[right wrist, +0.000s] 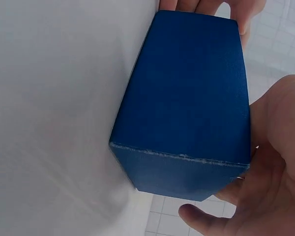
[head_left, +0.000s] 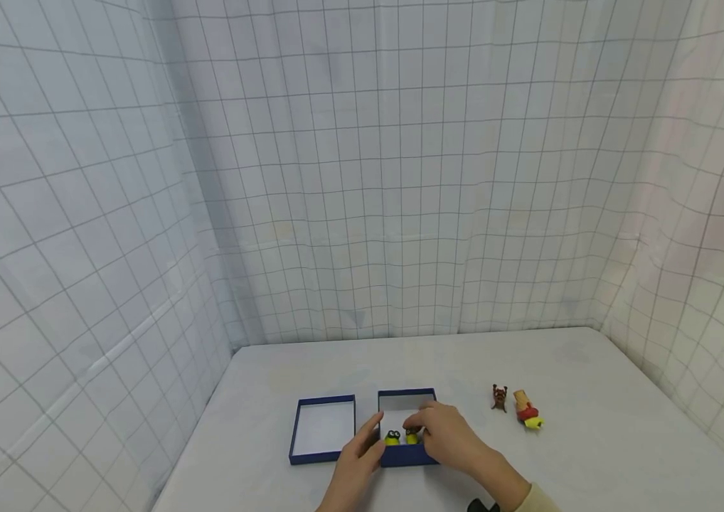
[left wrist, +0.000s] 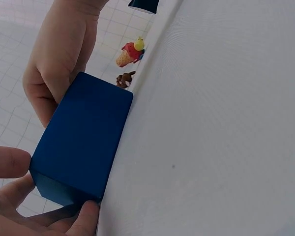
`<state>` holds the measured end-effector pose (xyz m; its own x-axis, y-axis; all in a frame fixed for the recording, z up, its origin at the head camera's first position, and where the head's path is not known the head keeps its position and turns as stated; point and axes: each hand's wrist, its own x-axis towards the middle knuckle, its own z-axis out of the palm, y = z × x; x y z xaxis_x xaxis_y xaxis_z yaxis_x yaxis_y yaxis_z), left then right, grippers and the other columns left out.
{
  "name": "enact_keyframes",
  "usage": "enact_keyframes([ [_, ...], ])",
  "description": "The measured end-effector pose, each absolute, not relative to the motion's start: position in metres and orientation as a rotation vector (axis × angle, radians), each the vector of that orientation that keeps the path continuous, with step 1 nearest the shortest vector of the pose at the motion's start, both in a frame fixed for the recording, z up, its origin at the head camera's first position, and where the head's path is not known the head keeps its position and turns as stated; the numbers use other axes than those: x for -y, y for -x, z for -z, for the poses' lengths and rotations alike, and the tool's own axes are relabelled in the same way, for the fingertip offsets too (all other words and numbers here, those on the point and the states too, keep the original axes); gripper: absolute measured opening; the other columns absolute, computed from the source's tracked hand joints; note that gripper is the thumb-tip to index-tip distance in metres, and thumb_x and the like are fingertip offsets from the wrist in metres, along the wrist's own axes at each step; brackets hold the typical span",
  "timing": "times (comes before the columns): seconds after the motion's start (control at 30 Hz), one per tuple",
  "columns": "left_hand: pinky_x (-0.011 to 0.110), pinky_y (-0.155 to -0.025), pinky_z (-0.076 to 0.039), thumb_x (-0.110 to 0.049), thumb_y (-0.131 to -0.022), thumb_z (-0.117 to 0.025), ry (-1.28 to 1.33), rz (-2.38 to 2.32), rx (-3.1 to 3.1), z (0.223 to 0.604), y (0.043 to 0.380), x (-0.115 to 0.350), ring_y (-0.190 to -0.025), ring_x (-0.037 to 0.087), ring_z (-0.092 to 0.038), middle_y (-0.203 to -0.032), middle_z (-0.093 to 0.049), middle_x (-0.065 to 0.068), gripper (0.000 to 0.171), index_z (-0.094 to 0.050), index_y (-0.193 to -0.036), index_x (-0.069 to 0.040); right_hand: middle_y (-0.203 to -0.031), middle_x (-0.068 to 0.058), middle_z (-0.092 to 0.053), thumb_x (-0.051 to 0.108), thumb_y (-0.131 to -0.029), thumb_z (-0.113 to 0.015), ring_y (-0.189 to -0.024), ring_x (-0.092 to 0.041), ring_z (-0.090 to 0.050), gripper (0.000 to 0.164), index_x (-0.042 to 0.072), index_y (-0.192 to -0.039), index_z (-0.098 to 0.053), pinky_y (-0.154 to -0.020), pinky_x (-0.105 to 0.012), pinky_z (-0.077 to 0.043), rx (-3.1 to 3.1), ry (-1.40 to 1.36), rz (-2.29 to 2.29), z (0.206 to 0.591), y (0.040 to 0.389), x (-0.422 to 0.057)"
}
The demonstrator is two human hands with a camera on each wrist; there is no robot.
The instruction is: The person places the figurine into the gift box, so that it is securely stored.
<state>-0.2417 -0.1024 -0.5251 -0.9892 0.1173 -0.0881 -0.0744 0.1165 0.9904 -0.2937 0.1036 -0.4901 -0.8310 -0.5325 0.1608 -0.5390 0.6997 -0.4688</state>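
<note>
On the white table stands an open dark blue box [head_left: 408, 456] with a pale inside. My left hand [head_left: 358, 459] touches its left side, fingers fairly straight, with the thumb near the front corner. My right hand [head_left: 451, 435] reaches over the right wall, and its fingertips pinch a small yellow figurine [head_left: 412, 439] with a brown top inside the box. Beside that stands a yellow-green figurine [head_left: 392, 439] with big round eyes. In both wrist views the blue box wall [right wrist: 187, 88] hides the inside and what the right fingers hold.
A shallow blue-rimmed tray or lid [head_left: 323, 428] lies left of the box. To the right lie a small brown animal figurine [head_left: 499, 398] and an ice-cream-cone figurine [head_left: 528, 410] in red and yellow. A dark object [head_left: 482, 505] sits at the front edge. Gridded white curtains surround the table.
</note>
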Motion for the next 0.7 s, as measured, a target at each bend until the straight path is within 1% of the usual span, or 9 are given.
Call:
enact_keyframes([
  [0.07,0.051,-0.097,-0.054,-0.019,-0.103,-0.055,-0.046,-2.000,-2.236,0.5253,0.2417,0.1022,-0.136,0.050,-0.040,-0.153,-0.037,0.030,0.051,-0.045,-0.153,-0.020,-0.098,0.005,-0.071,-0.003,-0.084,-0.063,-0.100,-0.022,-0.065,0.032,0.015,-0.104,-0.080,-0.090,-0.053,-0.053,2.865,-0.887,-0.724,0.4919,0.2936,-0.1039],
  [0.13,0.051,-0.097,-0.053,-0.019,-0.103,-0.055,-0.044,-1.999,-2.234,0.5254,0.2417,0.1024,-0.137,0.050,-0.040,-0.154,-0.037,0.030,0.051,-0.045,-0.153,-0.021,-0.100,0.004,-0.072,0.000,-0.084,-0.064,-0.107,-0.026,-0.065,0.029,0.015,-0.102,-0.081,-0.094,-0.059,-0.050,2.852,-0.878,-0.677,0.4924,0.2940,-0.1044],
  [0.2,0.052,-0.097,-0.053,-0.019,-0.103,-0.055,-0.047,-2.004,-2.227,0.5253,0.2417,0.1025,-0.137,0.050,-0.040,-0.154,-0.036,0.030,0.051,-0.045,-0.153,-0.020,-0.097,0.005,-0.072,0.001,-0.085,-0.065,-0.104,-0.024,-0.066,0.026,0.015,-0.100,-0.081,-0.093,-0.058,-0.050,2.844,-0.885,-0.656,0.4919,0.2944,-0.1055],
  [0.27,0.052,-0.098,-0.053,-0.019,-0.103,-0.055,-0.046,-2.003,-2.225,0.5251,0.2418,0.1024,-0.137,0.050,-0.039,-0.154,-0.036,0.030,0.051,-0.045,-0.153,-0.020,-0.092,0.009,-0.070,0.003,-0.086,-0.065,-0.094,-0.016,-0.065,0.024,0.016,-0.099,-0.081,-0.089,-0.053,-0.053,2.839,-0.896,-0.650,0.4914,0.2952,-0.1064],
  [0.33,0.053,-0.098,-0.052,-0.019,-0.103,-0.054,-0.044,-2.004,-2.222,0.5250,0.2420,0.1022,-0.137,0.050,-0.039,-0.155,-0.036,0.029,0.051,-0.045,-0.153,-0.020,-0.085,0.013,-0.067,0.005,-0.088,-0.067,-0.082,-0.008,-0.062,0.020,0.016,-0.098,-0.081,-0.079,-0.044,-0.055,2.843,-0.905,-0.680,0.4901,0.2965,-0.1072],
  [0.4,0.053,-0.098,-0.052,-0.019,-0.103,-0.054,-0.043,-2.004,-2.221,0.5248,0.2422,0.1020,-0.138,0.051,-0.038,-0.155,-0.035,0.029,0.051,-0.045,-0.153,-0.020,-0.080,0.016,-0.065,0.009,-0.088,-0.070,-0.074,-0.003,-0.058,0.015,0.016,-0.097,-0.080,-0.070,-0.034,-0.054,2.862,-0.896,-0.739,0.4886,0.2974,-0.1079],
  [0.47,0.053,-0.098,-0.052,-0.018,-0.104,-0.054,-0.039,-2.001,-2.224,0.5244,0.2423,0.1018,-0.138,0.051,-0.038,-0.155,-0.035,0.028,0.050,-0.045,-0.153,-0.021,-0.077,0.017,-0.065,0.012,-0.087,-0.074,-0.069,0.000,-0.056,0.011,0.017,-0.095,-0.079,-0.061,-0.027,-0.051,2.878,-0.877,-0.811,0.4873,0.2977,-0.1085],
  [0.53,0.054,-0.098,-0.052,-0.018,-0.104,-0.053,-0.039,-1.999,-2.226,0.5242,0.2424,0.1016,-0.138,0.051,-0.037,-0.156,-0.035,0.028,0.050,-0.045,-0.153,-0.021,-0.074,0.017,-0.064,0.014,-0.086,-0.076,-0.066,0.001,-0.056,0.008,0.019,-0.093,-0.078,-0.057,-0.023,-0.049,2.890,-0.848,-0.846,0.4870,0.2973,-0.1087],
  [0.7,0.054,-0.098,-0.052,-0.017,-0.104,-0.053,-0.036,-1.991,-2.228,0.5245,0.2425,0.1012,-0.138,0.051,-0.037,-0.156,-0.034,0.027,0.050,-0.046,-0.153,-0.022,-0.070,0.018,-0.062,0.014,-0.084,-0.079,-0.062,0.000,-0.054,0.007,0.020,-0.086,-0.077,-0.053,-0.023,-0.047,2.870,-0.812,-0.809,0.4886,0.2966,-0.1073],
])
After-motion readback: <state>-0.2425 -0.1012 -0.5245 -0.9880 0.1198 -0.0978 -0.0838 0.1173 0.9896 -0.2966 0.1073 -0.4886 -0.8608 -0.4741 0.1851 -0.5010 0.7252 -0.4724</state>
